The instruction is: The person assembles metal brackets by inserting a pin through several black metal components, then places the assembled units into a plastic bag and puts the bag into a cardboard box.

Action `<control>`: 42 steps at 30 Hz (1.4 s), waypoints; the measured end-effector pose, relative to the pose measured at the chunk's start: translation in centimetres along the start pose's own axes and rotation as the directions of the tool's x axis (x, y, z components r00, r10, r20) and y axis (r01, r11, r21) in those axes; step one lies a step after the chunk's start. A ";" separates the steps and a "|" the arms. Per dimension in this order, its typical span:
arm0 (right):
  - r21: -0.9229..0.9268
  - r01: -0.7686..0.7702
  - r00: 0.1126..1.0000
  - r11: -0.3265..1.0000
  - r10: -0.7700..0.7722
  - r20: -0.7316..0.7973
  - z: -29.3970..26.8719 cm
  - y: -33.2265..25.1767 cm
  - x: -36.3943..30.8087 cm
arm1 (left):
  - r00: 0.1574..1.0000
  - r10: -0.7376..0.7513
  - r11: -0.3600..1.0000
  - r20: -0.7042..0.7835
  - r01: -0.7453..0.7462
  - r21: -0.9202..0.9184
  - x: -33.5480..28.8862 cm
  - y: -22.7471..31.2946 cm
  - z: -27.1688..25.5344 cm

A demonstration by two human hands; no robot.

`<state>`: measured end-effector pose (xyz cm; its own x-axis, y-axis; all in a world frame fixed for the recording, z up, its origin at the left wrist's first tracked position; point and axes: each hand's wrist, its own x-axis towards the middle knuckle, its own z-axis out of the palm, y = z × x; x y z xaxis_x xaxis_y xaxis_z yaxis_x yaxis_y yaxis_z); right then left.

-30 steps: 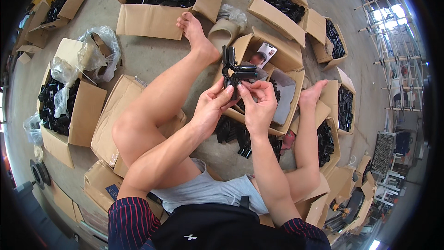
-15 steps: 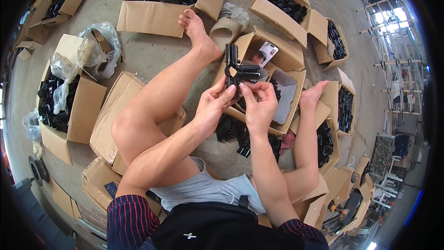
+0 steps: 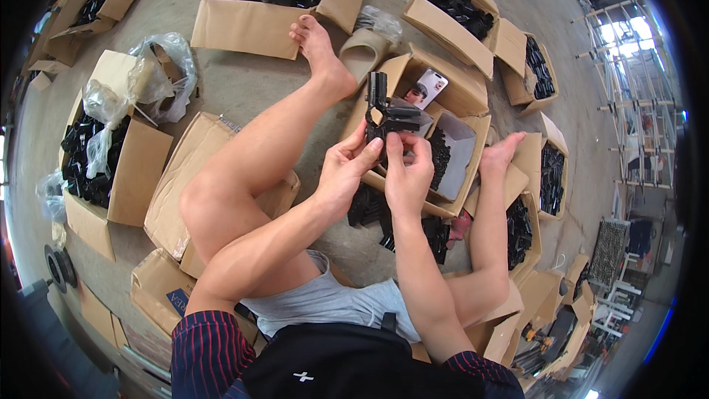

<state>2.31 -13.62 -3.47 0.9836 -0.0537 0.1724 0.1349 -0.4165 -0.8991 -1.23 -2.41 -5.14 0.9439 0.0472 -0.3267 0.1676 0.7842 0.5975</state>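
Note:
I sit on the concrete floor with bare legs stretched out. Both hands hold a black plastic part (image 3: 385, 114) made of crossed pieces, raised above an open cardboard box (image 3: 473, 177). My left hand (image 3: 346, 171) grips its lower left side with thumb and fingers. My right hand (image 3: 407, 171) pinches its lower right side. The box below holds more black parts (image 3: 439, 157).
Open cardboard boxes of black plastic parts ring me: a big one (image 3: 244, 26) at top, one (image 3: 111, 177) at left with clear plastic bags (image 3: 159, 66), several at right. A phone (image 3: 427, 87) leans in the middle box. A beige sandal (image 3: 363, 50) lies by my left foot.
The hands and the black part have stayed almost in place; the part is turned slightly and my fingers have shifted on its lower end.

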 end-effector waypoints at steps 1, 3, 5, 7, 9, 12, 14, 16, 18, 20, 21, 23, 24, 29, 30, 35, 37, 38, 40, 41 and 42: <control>-0.029 0.052 0.999 0.998 -0.052 0.006 0.2 -0.1 -0.1 | 1.000 0.030 0.999 -0.006 -0.030 -0.018 0.0 0.0 -0.2; 0.121 -0.113 0.989 0.986 0.101 0.105 -0.4 -0.6 -0.3 | 1.000 0.010 1.000 -0.017 -0.009 0.019 0.1 -0.5 -0.3; 0.100 -0.102 0.995 0.990 0.100 0.027 -0.2 -0.1 -0.6 | 0.996 0.084 0.994 0.036 -0.087 0.068 0.2 -1.1 -0.3; 0.141 -0.087 0.995 0.986 0.092 -0.034 0.4 0.6 -0.8 | 0.994 0.105 0.994 0.022 -0.105 0.033 0.2 -1.6 -0.2; 0.130 -0.136 0.991 0.982 0.137 0.007 0.6 1.0 -0.7 | 0.993 0.103 0.994 0.055 -0.102 -0.028 0.0 -1.4 -0.5; 0.337 -0.185 0.983 0.923 0.167 0.080 1.2 -0.3 -1.1 | 0.995 0.092 0.995 0.040 -0.090 -0.046 -0.2 -1.2 -0.7; 0.366 -0.280 0.960 0.888 0.254 0.118 1.0 0.2 -1.2 | 0.997 0.077 0.996 0.030 -0.076 -0.050 -0.3 -1.2 -0.6; 0.358 -0.314 0.949 0.879 0.300 0.097 0.9 1.5 -0.9 | 0.998 0.053 0.998 0.020 -0.053 -0.025 -0.1 -1.1 0.0; 0.348 -0.328 0.944 0.878 0.322 0.074 1.4 1.6 -0.4 | 0.999 0.053 0.998 -0.009 -0.053 0.040 -0.2 -0.7 -0.1; 0.443 -0.310 0.949 0.841 0.306 0.083 1.3 0.4 -0.5 | 0.999 0.044 0.999 -0.008 -0.044 0.013 -0.3 -0.7 0.5; 0.493 -0.302 0.950 0.816 0.299 0.088 1.4 -0.6 -0.6 | 0.999 0.039 0.999 -0.010 -0.039 0.005 -0.5 -0.7 0.5; 0.601 -0.355 0.931 0.716 0.329 0.159 1.0 -0.4 -1.0 | 0.998 0.059 0.998 -0.002 -0.059 -0.004 0.1 -1.6 0.1; 0.601 -0.360 0.929 0.714 0.337 0.157 0.9 -0.1 -1.2 | 0.998 0.069 0.998 0.003 -0.069 -0.004 0.1 -1.6 0.1; 0.580 -0.394 0.905 0.713 0.412 0.108 1.4 1.5 -0.6 | 0.999 0.052 0.999 -0.001 -0.052 0.018 0.0 -1.4 -0.3; 0.606 -0.392 0.909 0.692 0.393 0.139 1.6 1.1 -0.5 | 0.998 0.065 0.998 0.010 -0.065 0.001 -0.1 -1.4 -0.2; 0.659 -0.403 0.911 0.635 0.350 0.220 1.4 -1.5 -1.5 | 0.997 0.078 0.997 0.029 -0.077 -0.018 -0.1 -1.2 0.0; 0.637 -0.394 0.915 0.663 0.345 0.207 1.4 -0.5 -1.8 | 0.997 0.078 0.997 0.031 -0.077 -0.017 -0.2 -1.1 -0.1; 0.623 -0.404 0.909 0.670 0.369 0.193 1.4 -0.1 -1.8 | 0.996 0.083 0.996 0.026 -0.083 -0.019 -0.4 -1.2 0.0; 0.598 -0.419 0.897 0.683 0.414 0.155 1.2 0.2 -1.6 | 0.997 0.080 0.997 0.023 -0.080 -0.013 -0.4 -1.2 0.1; 0.620 -0.413 0.896 0.667 0.418 0.147 1.2 0.2 -1.6 | 0.997 0.071 0.997 0.020 -0.071 -0.005 -0.4 -1.2 0.1; 0.641 -0.403 0.897 0.653 0.421 0.135 1.3 -0.3 -1.6 | 0.998 0.065 0.998 0.023 -0.065 -0.004 -0.4 -1.3 0.1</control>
<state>0.87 -12.23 -4.05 0.9551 -0.1009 -0.2787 -0.2318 0.3314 -0.9146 -1.74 -3.49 -5.67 0.9592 0.0837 -0.2699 0.1048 0.7816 0.6149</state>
